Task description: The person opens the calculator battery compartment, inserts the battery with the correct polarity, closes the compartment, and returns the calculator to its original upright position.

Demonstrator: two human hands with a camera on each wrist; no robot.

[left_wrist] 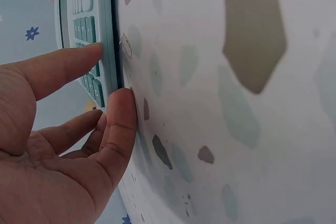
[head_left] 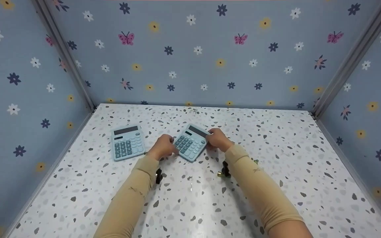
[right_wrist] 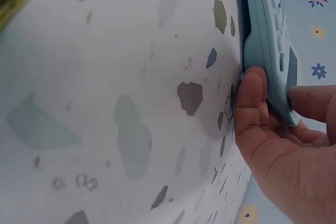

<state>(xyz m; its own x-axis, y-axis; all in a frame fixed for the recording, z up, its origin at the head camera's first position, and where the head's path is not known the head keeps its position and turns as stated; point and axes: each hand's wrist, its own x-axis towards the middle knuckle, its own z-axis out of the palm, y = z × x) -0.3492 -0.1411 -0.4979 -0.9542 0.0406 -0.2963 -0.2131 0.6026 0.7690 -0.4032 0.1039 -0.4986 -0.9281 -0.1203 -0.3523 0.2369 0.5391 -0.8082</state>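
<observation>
A light blue calculator (head_left: 191, 142) with a dark display lies turned at an angle between both hands, close over the speckled table. At its left side, my left hand (head_left: 164, 146) pinches the edge: the left wrist view shows the thumb (left_wrist: 79, 64) over the keys and a finger (left_wrist: 122, 114) at the underside. My right hand (head_left: 218, 138) grips the upper right corner, its thumb (right_wrist: 312, 102) by the display and its other fingers beneath the body in the right wrist view. A second light blue calculator (head_left: 138, 146) lies face up to the left, apart from both hands.
The white speckled table (head_left: 190, 198) meets a blue flowered back panel (head_left: 190, 53) and side panels. Metal posts (head_left: 349, 59) stand at the back corners. Dark wrist-worn gear (head_left: 225, 169) hangs under the right forearm, with similar gear (head_left: 158, 176) by the left.
</observation>
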